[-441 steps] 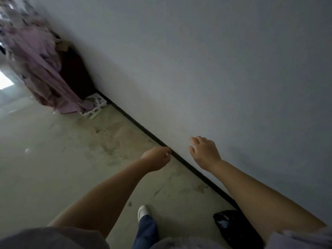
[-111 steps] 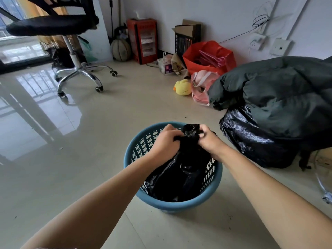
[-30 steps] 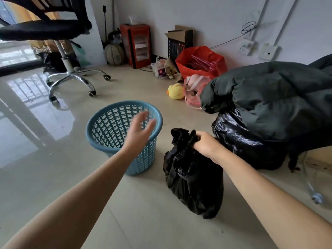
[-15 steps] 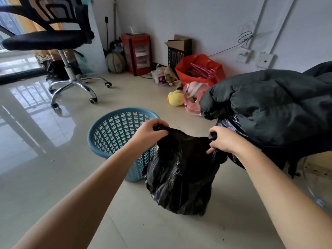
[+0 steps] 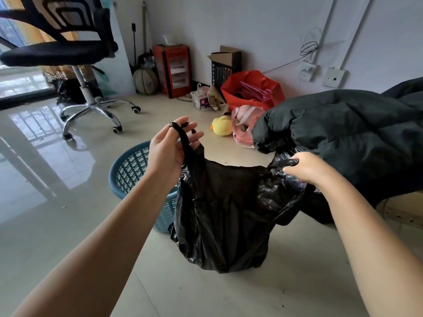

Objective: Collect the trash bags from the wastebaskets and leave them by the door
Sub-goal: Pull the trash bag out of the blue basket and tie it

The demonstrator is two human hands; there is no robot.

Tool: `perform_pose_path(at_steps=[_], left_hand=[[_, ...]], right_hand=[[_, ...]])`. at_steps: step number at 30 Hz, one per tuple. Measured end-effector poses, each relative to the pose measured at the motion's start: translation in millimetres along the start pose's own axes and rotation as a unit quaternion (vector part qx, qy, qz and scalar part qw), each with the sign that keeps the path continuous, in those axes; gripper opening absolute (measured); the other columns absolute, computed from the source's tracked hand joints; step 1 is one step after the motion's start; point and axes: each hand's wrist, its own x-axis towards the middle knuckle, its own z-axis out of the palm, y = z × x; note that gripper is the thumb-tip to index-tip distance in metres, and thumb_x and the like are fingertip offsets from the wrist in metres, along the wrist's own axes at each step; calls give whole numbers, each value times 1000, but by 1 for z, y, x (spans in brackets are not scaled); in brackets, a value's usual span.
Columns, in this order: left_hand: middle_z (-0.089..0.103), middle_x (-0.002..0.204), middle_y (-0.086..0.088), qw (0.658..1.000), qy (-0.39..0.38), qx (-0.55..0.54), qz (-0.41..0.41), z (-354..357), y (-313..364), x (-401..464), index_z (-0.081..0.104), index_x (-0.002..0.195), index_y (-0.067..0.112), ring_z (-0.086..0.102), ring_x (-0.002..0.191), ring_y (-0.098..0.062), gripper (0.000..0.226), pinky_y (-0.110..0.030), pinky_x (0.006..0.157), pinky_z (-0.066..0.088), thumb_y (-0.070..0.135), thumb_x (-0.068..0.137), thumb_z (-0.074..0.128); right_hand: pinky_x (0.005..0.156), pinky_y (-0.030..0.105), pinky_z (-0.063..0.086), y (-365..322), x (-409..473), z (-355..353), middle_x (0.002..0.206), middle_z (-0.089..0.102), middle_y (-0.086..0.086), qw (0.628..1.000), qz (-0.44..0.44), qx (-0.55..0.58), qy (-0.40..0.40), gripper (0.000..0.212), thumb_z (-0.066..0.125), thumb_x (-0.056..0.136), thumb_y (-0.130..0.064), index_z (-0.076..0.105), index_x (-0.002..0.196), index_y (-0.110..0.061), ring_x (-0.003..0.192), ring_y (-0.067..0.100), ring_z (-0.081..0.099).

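Fingers of my left hand (image 5: 170, 146) are spread and nearly straight, with one handle loop of the bag (image 5: 225, 213) hooked over them and running down across the palm; I cannot tell whether the thumb pinches it. Below and behind that hand stands the basket (image 5: 129, 171), just beside the bag and half hidden by my forearm and the black plastic, so I cannot see whether they touch.

The bag sits on the floor (image 5: 68, 225) between my two arms, its bottom slumped on the tile and its mouth stretched roughly level from one hand to the other. That stretched top edge is the long axis here, and it runs left to right. Each handle lies straight at its own hand, so neither hand is nearer; I judge the coming move to be bringing the two handles together over the middle to tie or gather them.

My right hand (image 5: 304, 168) has its fingers curled tight round the other handle, knuckles up, fingertips hidden in the plastic.

Behind it the bag blends into a second black sack and a dark quilted jacket (image 5: 343, 131), and I cannot make out where one ends. No door is visible.
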Motion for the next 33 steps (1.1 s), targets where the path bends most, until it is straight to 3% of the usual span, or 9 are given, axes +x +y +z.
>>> perform_pose_path(at_steps=[4, 7, 10, 13, 18, 21, 24, 28, 33], left_hand=[[61, 67, -1, 994, 98, 49, 29, -10, 11, 11, 60, 96, 13, 43, 37, -7, 17, -15, 33, 27, 9, 94, 43], [47, 63, 5, 963, 161, 163, 140, -23, 13, 16, 64, 93, 21, 36, 48, -5, 22, -18, 43, 29, 11, 88, 45], [49, 57, 13, 948, 137, 226, 179, -23, 13, 15, 64, 86, 26, 35, 50, -6, 16, -20, 47, 29, 14, 88, 53], [44, 52, 12, 961, 79, 215, 154, -12, 15, 11, 61, 105, 22, 33, 46, -7, 17, -18, 43, 29, 14, 92, 54], [52, 68, 4, 957, 64, 253, 129, -11, 7, 12, 46, 136, 11, 48, 54, -6, 45, -19, 57, 44, 6, 91, 52], [54, 88, 4, 896, 93, 380, 209, -14, 4, 12, 64, 114, 13, 51, 66, 2, 30, -10, 66, 41, 4, 91, 47], [48, 90, 15, 858, 69, 423, 285, -9, 6, 7, 69, 92, 12, 51, 79, 10, 28, -5, 73, 38, -2, 89, 45], [54, 86, 17, 852, -52, 427, 299, 5, 3, 1, 66, 83, 20, 54, 83, 6, 34, -14, 77, 45, -10, 86, 50], [62, 81, 5, 902, -132, 362, 195, 22, 2, -15, 62, 93, 15, 60, 74, 0, 38, -16, 78, 48, -18, 83, 46]], right_hand=[[55, 31, 34, 10, -1, -19, 74, 60, 17, 992, 58, -109, 1, 27, 67, 81, -27, 65, 79, 0, 67, 28, 52], [53, 30, 29, 12, -6, -27, 53, 46, 9, 993, 27, 103, 57, 32, 64, 83, -25, 57, 57, -7, 53, 25, 41], [53, 24, 37, -3, -16, -29, 50, 43, -2, 866, -61, 495, -37, 24, 64, 84, -16, 53, 63, -14, 53, 17, 39], [68, 25, 51, -20, -29, -31, 66, 59, -3, 750, -159, 623, -156, 27, 60, 79, -15, 63, 105, -17, 67, 11, 57], [63, 22, 46, -23, -30, -23, 60, 54, 2, 954, -176, 213, -121, 21, 48, 96, -3, 66, 95, -15, 50, 9, 53], [68, 26, 43, -17, -18, -34, 72, 62, 13, 981, -129, 128, 72, 29, 46, 94, -8, 65, 74, -15, 69, 16, 56], [80, 32, 44, -26, -20, -39, 82, 64, 11, 908, -141, 384, 91, 30, 43, 93, -4, 65, 73, -12, 79, 11, 56], [79, 31, 54, -40, -33, -24, 85, 71, 7, 684, -123, 710, -115, 26, 37, 96, -9, 61, 85, -11, 84, 17, 68], [88, 27, 43, -46, -40, -3, 72, 66, -5, 930, -213, 216, -207, 63, 59, 89, -39, 29, 144, -29, 77, 10, 67]])
